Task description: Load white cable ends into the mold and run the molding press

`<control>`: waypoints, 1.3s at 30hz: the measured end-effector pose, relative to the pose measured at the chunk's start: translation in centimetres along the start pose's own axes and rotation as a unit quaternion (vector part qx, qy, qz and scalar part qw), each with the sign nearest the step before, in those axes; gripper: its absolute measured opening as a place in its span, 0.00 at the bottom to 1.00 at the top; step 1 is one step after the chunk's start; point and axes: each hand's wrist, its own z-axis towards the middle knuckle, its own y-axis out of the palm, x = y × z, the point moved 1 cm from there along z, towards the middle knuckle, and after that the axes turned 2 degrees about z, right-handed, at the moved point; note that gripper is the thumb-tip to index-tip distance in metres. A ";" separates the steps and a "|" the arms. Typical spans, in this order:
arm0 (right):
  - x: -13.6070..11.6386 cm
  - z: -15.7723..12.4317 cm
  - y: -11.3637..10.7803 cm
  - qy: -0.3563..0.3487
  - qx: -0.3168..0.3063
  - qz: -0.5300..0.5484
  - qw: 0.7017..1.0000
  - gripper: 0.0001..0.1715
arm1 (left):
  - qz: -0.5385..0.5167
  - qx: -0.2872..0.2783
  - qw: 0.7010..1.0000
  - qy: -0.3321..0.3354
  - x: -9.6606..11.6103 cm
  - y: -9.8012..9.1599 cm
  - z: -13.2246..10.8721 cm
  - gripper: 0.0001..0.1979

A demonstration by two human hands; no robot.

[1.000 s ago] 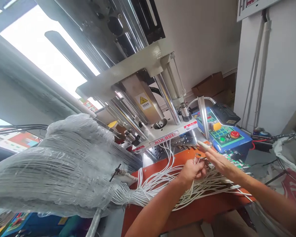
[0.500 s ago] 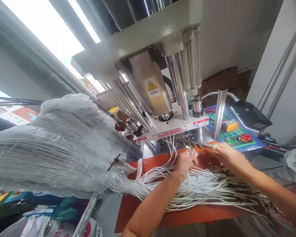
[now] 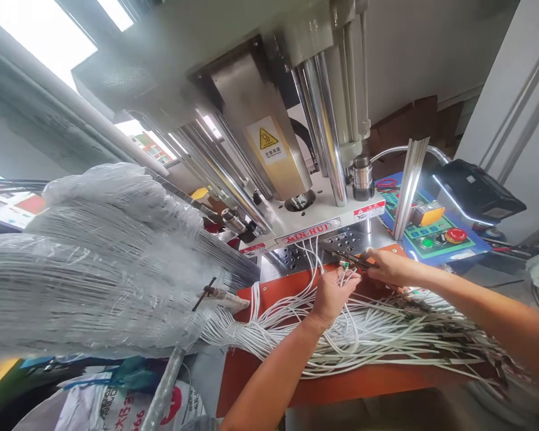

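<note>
My left hand (image 3: 333, 299) is closed around the ends of a few white cables (image 3: 351, 276), just in front of the press. Small green-and-metal tips (image 3: 344, 264) poke out beyond its fingers. My right hand (image 3: 390, 268) grips the near right end of a narrow, dark metal bar (image 3: 351, 257), which reaches left towards the perforated metal bed of the press. The cable tips lie close to the bar; I cannot tell whether they touch it. Below both hands, a large bundle of white cables (image 3: 377, 338) spreads over an orange-red board (image 3: 368, 389).
A press (image 3: 309, 230) with chrome columns and a hot-surface label stands ahead. To its right are a blue control box (image 3: 449, 248) with green and red buttons and a lit lamp (image 3: 480, 191). Plastic-wrapped cables (image 3: 94, 269) fill the left. A metal post (image 3: 411, 188) rises near my right hand.
My right hand has shifted left along the bar, closer to my left hand. My left hand has turned slightly, with the cable tips now nearer the bar. The view has moved closer to the press.
</note>
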 end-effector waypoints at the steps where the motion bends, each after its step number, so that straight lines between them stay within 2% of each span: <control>1: -0.3 -0.2 0.3 0.005 -0.021 0.054 0.998 0.15 | 0.000 -0.004 1.000 -0.021 -0.1 0.0 -0.1 0.09; 4: -0.7 -0.6 1.3 -0.009 -0.019 0.102 0.995 0.18 | -0.013 -0.011 0.998 -0.052 -0.4 0.2 -0.3 0.10; 6: -0.6 -0.7 2.0 -0.028 0.015 0.096 0.995 0.17 | -0.019 -0.015 0.998 -0.054 -0.5 0.3 -0.5 0.09; 9: -0.4 -0.7 2.6 -0.053 0.073 0.058 0.994 0.09 | -0.006 -0.012 0.999 -0.052 -0.5 0.4 -0.7 0.10; 11: -0.3 -0.6 2.7 -0.062 0.089 0.040 0.993 0.06 | 0.012 -0.007 0.999 -0.038 -0.5 0.3 -0.8 0.10; 18: -0.4 -0.7 2.9 -0.073 0.095 0.061 0.991 0.18 | 0.072 0.001 0.997 0.026 -0.7 0.5 -1.1 0.10; 22: -0.4 -0.9 2.9 -0.072 0.075 0.039 0.994 0.19 | 0.068 -0.002 0.998 0.009 -0.8 0.8 -1.0 0.10; 25: -0.2 -0.9 2.7 -0.069 0.045 0.037 0.996 0.21 | 0.037 -0.004 0.999 -0.030 -1.1 0.8 -0.6 0.10; 29: 0.4 -0.8 2.3 -0.099 0.009 0.117 0.988 0.24 | -0.040 -0.035 0.997 -0.053 -1.5 0.3 0.1 0.13; 34: 0.8 -0.8 2.3 -0.110 0.036 0.140 0.983 0.24 | -0.102 -0.039 0.994 -0.018 -0.6 -0.1 0.5 0.16; 39: 0.9 -0.7 3.0 -0.103 0.064 0.093 0.988 0.19 | -0.216 -0.006 0.973 -0.075 0.7 -0.3 0.5 0.23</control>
